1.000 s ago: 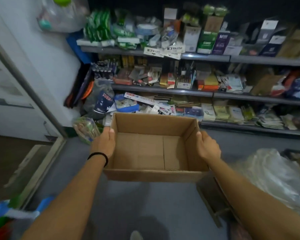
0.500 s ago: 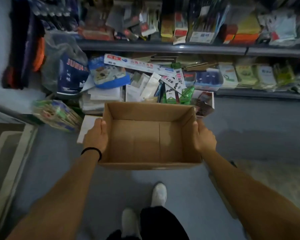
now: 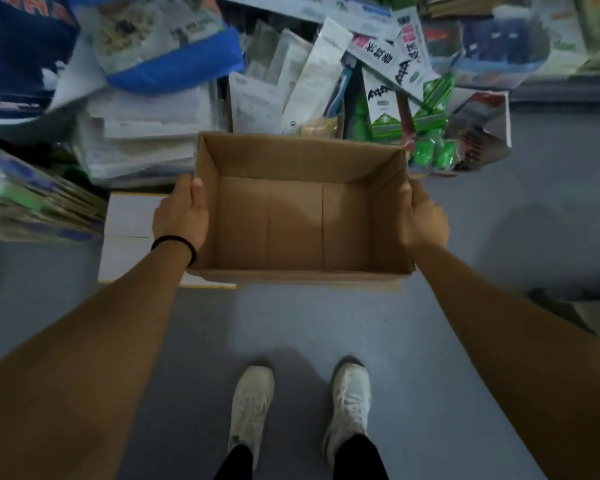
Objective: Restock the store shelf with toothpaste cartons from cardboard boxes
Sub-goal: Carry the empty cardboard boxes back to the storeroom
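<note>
Fingers of the left hand (image 3: 181,216) lie behind the outer wall of the cardboard box (image 3: 295,223); only the thumb shows over the rim. The same holds for the right hand (image 3: 421,220), so neither grip on the underside can be verified. The box's near wall hides the floor (image 3: 291,330) directly beneath it. A white flat carton (image 3: 125,233) at the left is partly covered by the box and forearm. Far goods are blurred: print on the green-and-white toothpaste cartons (image 3: 385,98) is unreadable (motion smear). The dark blue bag (image 3: 18,57) is cut by the top-left edge. Both legs are cropped at the bottom edge, above the white shoes (image 3: 252,407).
</note>
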A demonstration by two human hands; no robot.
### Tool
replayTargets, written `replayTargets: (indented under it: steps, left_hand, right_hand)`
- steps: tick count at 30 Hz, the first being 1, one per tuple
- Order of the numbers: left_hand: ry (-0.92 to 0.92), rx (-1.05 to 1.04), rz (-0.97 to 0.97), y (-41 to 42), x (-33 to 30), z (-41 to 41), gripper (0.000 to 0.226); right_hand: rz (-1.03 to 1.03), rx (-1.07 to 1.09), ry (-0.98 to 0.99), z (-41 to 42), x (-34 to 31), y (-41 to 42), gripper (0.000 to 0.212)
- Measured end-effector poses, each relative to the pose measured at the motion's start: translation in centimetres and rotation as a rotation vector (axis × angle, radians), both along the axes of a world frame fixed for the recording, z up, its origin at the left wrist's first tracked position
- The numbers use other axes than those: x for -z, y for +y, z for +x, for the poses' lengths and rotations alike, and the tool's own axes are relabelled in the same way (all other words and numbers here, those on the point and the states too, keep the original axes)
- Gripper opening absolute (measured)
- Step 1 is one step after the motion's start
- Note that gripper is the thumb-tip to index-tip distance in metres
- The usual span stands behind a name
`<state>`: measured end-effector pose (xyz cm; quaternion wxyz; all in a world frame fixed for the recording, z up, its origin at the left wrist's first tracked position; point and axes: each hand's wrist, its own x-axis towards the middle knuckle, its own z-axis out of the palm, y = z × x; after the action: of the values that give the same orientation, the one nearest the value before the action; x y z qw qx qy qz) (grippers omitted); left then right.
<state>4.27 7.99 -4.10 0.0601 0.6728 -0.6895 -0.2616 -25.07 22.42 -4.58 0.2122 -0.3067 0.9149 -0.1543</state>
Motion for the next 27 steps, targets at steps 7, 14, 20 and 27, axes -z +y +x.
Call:
replayTargets:
  steps: [7,14,20,27]
  left_hand:
    - [0.022,0.039,0.058,-1.2,5.3,-0.6,0.038]
    - [0.014,0.044,0.040,-1.9,7.7,-0.9,0.034]
    - [-0.132,0.094,0.084,-1.1,4.9,-1.6,0.039]
    - [-0.286,0.589,-0.150,0.8,-7.5,-6.8,0.051]
  right_hand:
    - [0.020,0.031,0.032,-0.2,5.5,-0.5,0.043]
    - [-0.004,0.027,0.043,-0.1,7.0,-0.7,0.041]
    - [0.190,-0.086,-0.028,0.7,5.1,-0.5,0.047]
    - [0.218,-0.319,0.153,2.0,-6.5,-0.5,0.063]
